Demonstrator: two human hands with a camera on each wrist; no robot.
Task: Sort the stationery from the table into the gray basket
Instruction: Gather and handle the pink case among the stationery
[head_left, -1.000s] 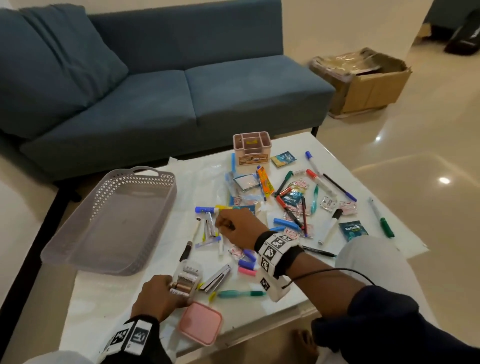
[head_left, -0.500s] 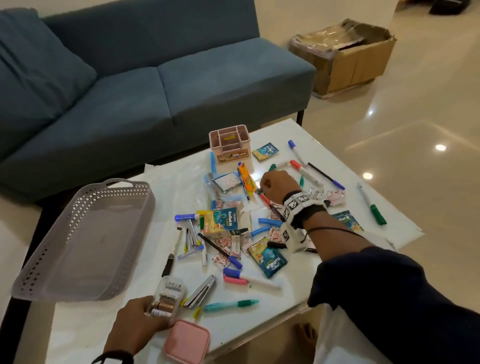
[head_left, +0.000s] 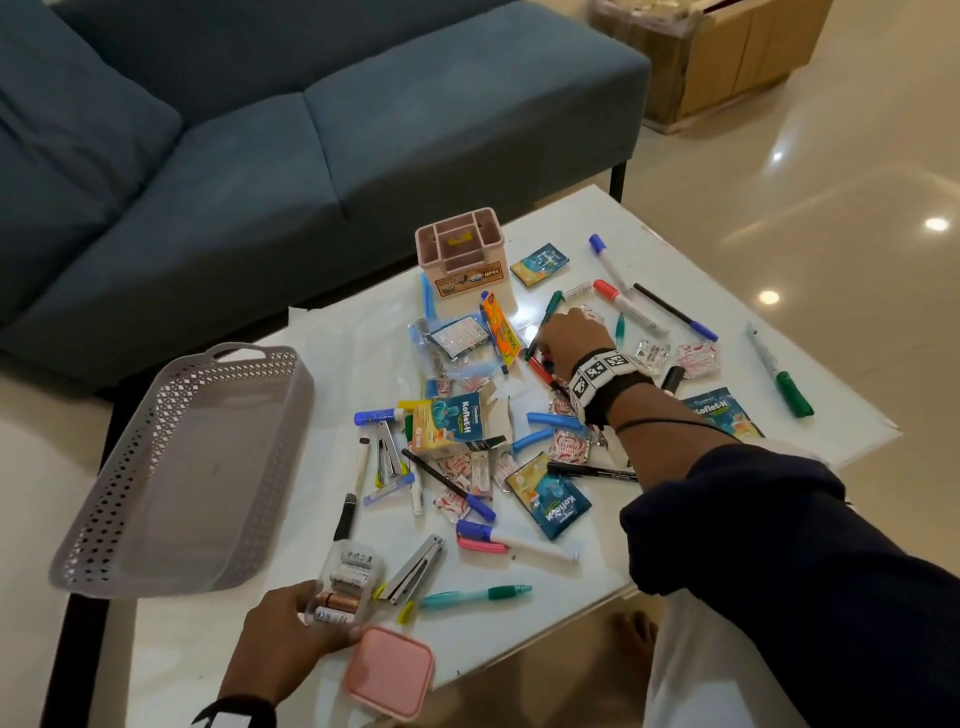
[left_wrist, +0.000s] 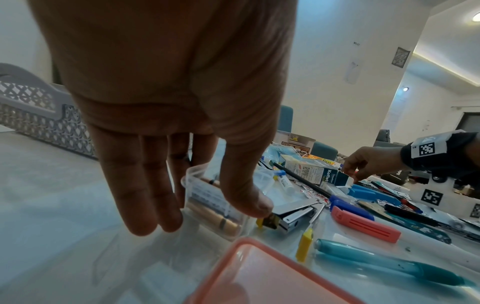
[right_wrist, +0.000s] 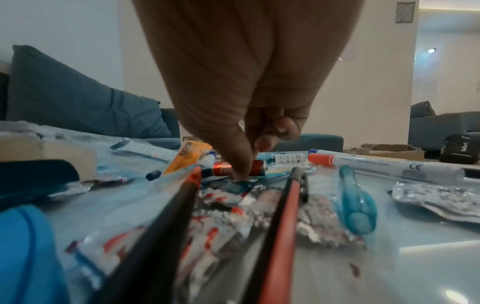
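Note:
The gray basket (head_left: 182, 483) (left_wrist: 39, 115) sits empty on the left of the white table (head_left: 208, 654). Pens, markers, clips and a stapler (head_left: 415, 571) lie mixed with sachets across the middle. My left hand (head_left: 332, 621) (left_wrist: 207, 216) holds a clear battery case (head_left: 348, 577) (left_wrist: 207, 197) between thumb and fingers at the near edge. My right hand (head_left: 540, 348) (right_wrist: 252, 160) reaches into the far part of the pile. There its thumb and curled fingers pinch a red battery (right_wrist: 221, 169) lying among pens, beside a green marker (head_left: 551, 306).
A pink desk organizer (head_left: 462, 260) stands at the back of the pile. A pink square lid (head_left: 389, 670) lies by my left hand. A blue sofa (head_left: 260, 156) is behind the table, with a cardboard box (head_left: 727, 62) on the floor at far right.
My right hand moved from the near-left of the pile to its far middle and came down on the red battery. My left hand stayed on the battery case.

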